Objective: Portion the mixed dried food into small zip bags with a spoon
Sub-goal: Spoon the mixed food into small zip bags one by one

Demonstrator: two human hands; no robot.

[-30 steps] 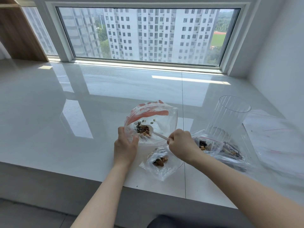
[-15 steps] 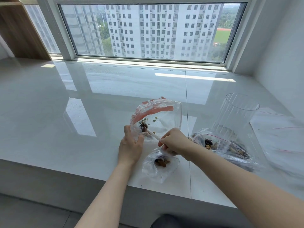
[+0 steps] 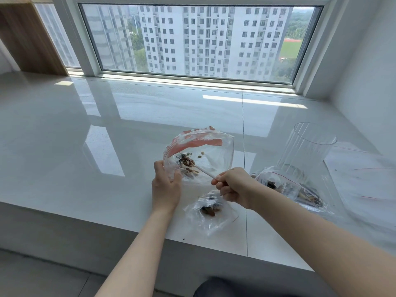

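Clear plastic: the large zip bag (image 3: 199,156) is being held tilted, mouth gaping, so its mix gathers low and scoops easily.
Left hand (image 3: 166,185): fingers curling round the bag's edge at nine o'clock, pinching the film.
Right hand (image 3: 234,186): fingers closing on the white spoon (image 3: 204,171), its bowl sitting in the dried food (image 3: 188,166).
Small zip bag (image 3: 211,211): lying at six o'clock on the glossy ledge (image 3: 107,168), waiting part-filled.
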